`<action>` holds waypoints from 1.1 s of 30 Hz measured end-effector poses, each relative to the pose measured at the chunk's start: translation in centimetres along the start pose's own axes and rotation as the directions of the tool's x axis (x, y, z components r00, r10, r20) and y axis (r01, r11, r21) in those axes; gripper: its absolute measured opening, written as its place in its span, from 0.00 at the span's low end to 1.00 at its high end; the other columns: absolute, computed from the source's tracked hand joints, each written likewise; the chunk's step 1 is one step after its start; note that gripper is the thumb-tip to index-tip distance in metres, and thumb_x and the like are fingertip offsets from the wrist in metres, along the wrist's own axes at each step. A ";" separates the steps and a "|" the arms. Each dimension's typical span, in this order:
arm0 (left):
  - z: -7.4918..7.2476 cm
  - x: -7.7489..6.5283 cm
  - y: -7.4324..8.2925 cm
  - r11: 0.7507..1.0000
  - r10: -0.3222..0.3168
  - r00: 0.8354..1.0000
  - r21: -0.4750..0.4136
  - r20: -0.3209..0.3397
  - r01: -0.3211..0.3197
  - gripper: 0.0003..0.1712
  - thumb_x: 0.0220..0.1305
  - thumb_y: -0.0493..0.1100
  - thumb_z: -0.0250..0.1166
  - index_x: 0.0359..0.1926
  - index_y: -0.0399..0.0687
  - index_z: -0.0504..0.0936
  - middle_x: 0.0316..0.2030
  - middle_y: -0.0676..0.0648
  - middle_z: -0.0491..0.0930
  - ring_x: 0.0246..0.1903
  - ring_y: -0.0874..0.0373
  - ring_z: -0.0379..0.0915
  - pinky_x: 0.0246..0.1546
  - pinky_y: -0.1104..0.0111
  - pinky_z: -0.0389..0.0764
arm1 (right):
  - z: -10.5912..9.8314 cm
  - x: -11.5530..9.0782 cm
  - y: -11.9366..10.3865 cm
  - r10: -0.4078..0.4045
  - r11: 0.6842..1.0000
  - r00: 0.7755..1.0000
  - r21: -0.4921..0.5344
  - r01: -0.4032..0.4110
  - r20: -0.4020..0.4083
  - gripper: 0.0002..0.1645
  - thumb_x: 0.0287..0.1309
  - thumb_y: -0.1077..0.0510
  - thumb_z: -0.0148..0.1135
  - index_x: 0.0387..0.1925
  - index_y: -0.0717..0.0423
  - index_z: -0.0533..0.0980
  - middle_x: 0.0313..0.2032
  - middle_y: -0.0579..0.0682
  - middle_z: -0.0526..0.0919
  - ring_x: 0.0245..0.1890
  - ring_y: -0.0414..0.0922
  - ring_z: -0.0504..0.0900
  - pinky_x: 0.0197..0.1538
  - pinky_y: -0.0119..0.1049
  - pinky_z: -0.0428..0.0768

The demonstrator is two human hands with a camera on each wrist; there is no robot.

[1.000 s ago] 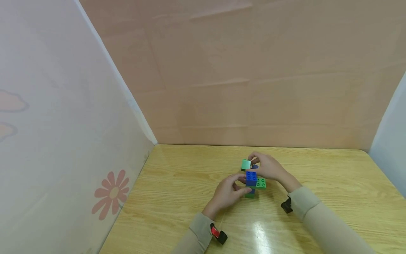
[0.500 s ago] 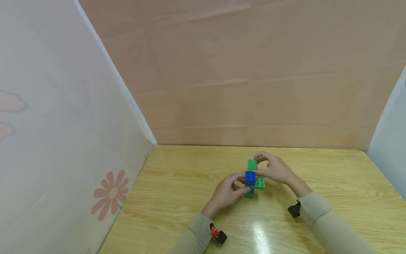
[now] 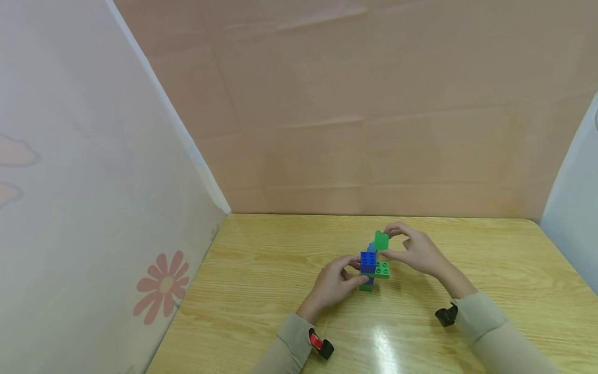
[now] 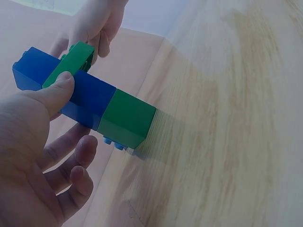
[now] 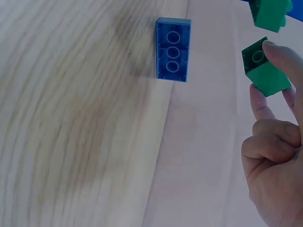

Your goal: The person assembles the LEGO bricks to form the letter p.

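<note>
From afar, I am watching the right hand [image 3: 416, 253] pinching a green brick [image 3: 381, 240], while the left hand [image 3: 333, 284] is gripping the stack [image 3: 368, 263], its long axis running upright, just left of the right hand.

Soft, even light of middling brightness seems to fall from overhead, though I couldn't swear to its source. In the head view the wooden tabletop [image 3: 261, 317] throws back a white glare [image 3: 385, 348] near five o'clock, while creases in the brown backdrop [image 3: 299, 114] catch paler lines. Both wrist views look dimmer, milky and bluish. In the left one, the end green brick [image 4: 128, 118] casts a faint shadow toward four o'clock; in the right, the blue brick [image 5: 173, 52] has a soft-edged shadow toward nine.
</note>
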State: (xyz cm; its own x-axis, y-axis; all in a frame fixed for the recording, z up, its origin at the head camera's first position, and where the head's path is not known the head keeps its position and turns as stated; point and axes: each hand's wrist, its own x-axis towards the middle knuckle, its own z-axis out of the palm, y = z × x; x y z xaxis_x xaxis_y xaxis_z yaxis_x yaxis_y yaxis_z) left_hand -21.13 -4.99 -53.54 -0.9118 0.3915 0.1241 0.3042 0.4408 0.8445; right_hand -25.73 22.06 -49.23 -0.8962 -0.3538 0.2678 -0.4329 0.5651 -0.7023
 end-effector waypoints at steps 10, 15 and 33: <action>0.1 -0.1 0.0 1.000 -0.023 1.000 -0.003 -0.001 0.023 0.24 0.68 0.59 0.70 0.63 0.68 0.80 0.49 0.63 0.81 0.36 0.67 0.78 0.38 0.71 0.80 | -1.2 -2.1 -0.7 -0.078 0.997 0.996 -0.023 0.077 -0.038 0.27 0.58 0.52 0.79 0.56 0.45 0.76 0.53 0.48 0.82 0.21 0.34 0.65 0.25 0.33 0.70; 0.1 0.0 0.0 1.000 -0.013 1.000 0.006 -0.009 0.013 0.25 0.68 0.60 0.70 0.63 0.66 0.81 0.48 0.63 0.81 0.35 0.67 0.78 0.37 0.71 0.80 | -1.3 -3.2 -1.0 -0.099 0.995 0.994 0.016 0.100 -0.048 0.28 0.56 0.55 0.80 0.55 0.43 0.76 0.32 0.41 0.80 0.14 0.30 0.52 0.18 0.33 0.64; 0.2 0.0 -0.2 1.000 0.002 1.000 -0.006 -0.012 -0.003 0.25 0.68 0.60 0.70 0.63 0.67 0.81 0.48 0.63 0.81 0.34 0.67 0.78 0.37 0.71 0.80 | -0.2 -4.8 -1.0 -0.286 0.958 0.953 -0.017 0.286 -0.099 0.36 0.46 0.64 0.85 0.56 0.43 0.78 0.20 0.35 0.60 0.18 0.27 0.50 0.20 0.29 0.60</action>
State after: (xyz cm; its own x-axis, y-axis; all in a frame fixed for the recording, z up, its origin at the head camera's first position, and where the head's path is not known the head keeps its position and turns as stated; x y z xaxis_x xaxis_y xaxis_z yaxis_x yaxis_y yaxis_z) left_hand -21.11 -4.90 -53.78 -0.9142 0.3830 0.1324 0.3049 0.4349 0.8473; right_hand -21.06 23.31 -49.72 -0.7396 -0.4251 0.5218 -0.6729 0.4530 -0.5848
